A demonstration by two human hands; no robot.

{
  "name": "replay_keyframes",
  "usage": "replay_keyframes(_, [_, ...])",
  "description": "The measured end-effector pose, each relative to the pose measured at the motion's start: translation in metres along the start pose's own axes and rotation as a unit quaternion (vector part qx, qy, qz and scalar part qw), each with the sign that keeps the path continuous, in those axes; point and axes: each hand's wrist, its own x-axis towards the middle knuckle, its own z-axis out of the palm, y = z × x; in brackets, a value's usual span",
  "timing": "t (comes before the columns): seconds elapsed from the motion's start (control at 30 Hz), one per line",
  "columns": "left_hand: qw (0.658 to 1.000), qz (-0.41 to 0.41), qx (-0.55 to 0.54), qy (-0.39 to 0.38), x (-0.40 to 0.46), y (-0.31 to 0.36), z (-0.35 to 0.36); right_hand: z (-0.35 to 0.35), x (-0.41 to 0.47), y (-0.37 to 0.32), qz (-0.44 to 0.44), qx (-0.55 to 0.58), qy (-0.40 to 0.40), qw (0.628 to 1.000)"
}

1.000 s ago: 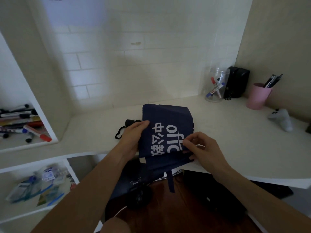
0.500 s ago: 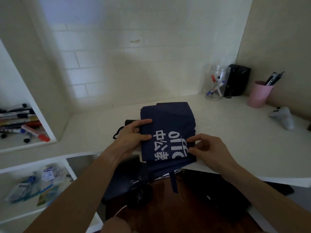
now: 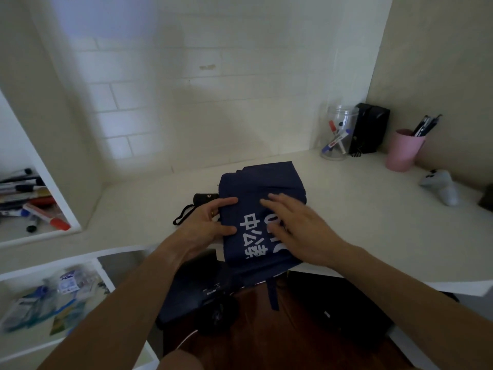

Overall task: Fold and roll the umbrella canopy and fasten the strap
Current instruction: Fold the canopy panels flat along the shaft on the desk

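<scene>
A dark blue umbrella canopy (image 3: pixel 253 188) with white print lies folded flat on the white desk (image 3: pixel 360 222), its near end overhanging the desk's front edge. Its black handle (image 3: pixel 204 199) with a wrist loop (image 3: pixel 182 216) sticks out to the left. A blue strap (image 3: pixel 273 295) hangs down below the desk edge. My left hand (image 3: pixel 205 224) pinches the canopy's left edge between thumb and fingers. My right hand (image 3: pixel 298 225) lies flat on top of the canopy with fingers spread, covering part of the print.
At the back right stand a clear jar of markers (image 3: pixel 337 134), a black box (image 3: pixel 369 132) and a pink pen cup (image 3: pixel 404 149). A grey controller (image 3: pixel 441 186) lies at the right. Shelves with markers (image 3: pixel 29 201) and packets (image 3: pixel 53 300) are at the left.
The canopy was laid lower and flatter on the desk. My right hand let go of the canopy's right edge and moved on top of it, fingers spread flat.
</scene>
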Motion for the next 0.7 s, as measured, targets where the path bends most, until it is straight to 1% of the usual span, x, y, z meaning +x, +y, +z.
replay_keyframes(0.03, [1.0, 0.0, 0.004, -0.001, 0.0, 0.0, -0.001, 0.007, -0.002, 0.006, -0.006, -0.025, -0.068, 0.997])
replay_keyframes(0.07, [1.0, 0.001, 0.01, -0.005, 0.0, 0.001, -0.001, 0.012, -0.004, 0.012, -0.011, -0.047, -0.117, 0.992])
replay_keyframes(0.1, [1.0, 0.0, 0.016, -0.01, -0.001, 0.001, -0.001, 0.016, -0.006, 0.018, -0.016, -0.061, -0.146, 0.987])
replay_keyframes(0.2, [0.999, -0.015, 0.037, -0.027, -0.003, 0.001, -0.005, 0.02, -0.008, 0.025, -0.026, -0.069, -0.182, 0.981])
replay_keyframes(0.23, [0.998, -0.017, 0.063, -0.022, -0.004, 0.003, -0.006, 0.02, -0.007, 0.026, -0.026, -0.068, -0.189, 0.979])
replay_keyframes(0.27, [0.993, -0.003, 0.121, 0.001, -0.005, 0.005, -0.006, 0.021, -0.007, 0.026, -0.026, -0.067, -0.194, 0.978])
replay_keyframes(0.3, [0.976, 0.034, 0.208, 0.053, -0.007, 0.007, -0.007, 0.021, -0.007, 0.026, -0.025, -0.063, -0.197, 0.978])
replay_keyframes(0.33, [0.939, 0.089, 0.308, 0.122, -0.008, 0.008, -0.007, 0.021, -0.007, 0.026, -0.024, -0.058, -0.2, 0.978])
replay_keyframes(0.37, [0.892, 0.144, 0.391, 0.172, -0.01, 0.008, -0.005, 0.02, -0.007, 0.027, -0.022, -0.052, -0.204, 0.977])
replay_keyframes(0.4, [0.858, 0.171, 0.447, 0.187, -0.01, 0.006, -0.003, 0.02, -0.007, 0.027, -0.019, -0.047, -0.208, 0.977])
replay_keyframes(0.43, [0.846, 0.16, 0.477, 0.175, -0.008, 0.004, -0.001, 0.02, -0.006, 0.027, -0.018, -0.044, -0.214, 0.976])
replay_keyframes(0.5, [0.847, 0.114, 0.501, 0.133, 0.001, -0.001, 0.0, 0.019, -0.002, 0.028, -0.012, -0.039, -0.225, 0.973])
replay_keyframes(0.57, [0.854, 0.11, 0.496, 0.113, 0.017, 0.0, -0.003, 0.019, 0.007, 0.031, -0.004, -0.041, -0.228, 0.973])
replay_keyframes(0.63, [0.869, 0.103, 0.476, 0.088, 0.033, 0.007, -0.007, 0.019, 0.019, 0.037, 0.011, -0.046, -0.234, 0.971])
replay_keyframes(0.67, [0.871, 0.097, 0.475, 0.08, 0.038, 0.009, -0.008, 0.019, 0.025, 0.04, 0.018, -0.049, -0.234, 0.971])
replay_keyframes(0.7, [0.862, 0.101, 0.488, 0.093, 0.043, 0.01, -0.009, 0.019, 0.031, 0.043, 0.022, -0.054, -0.232, 0.971])
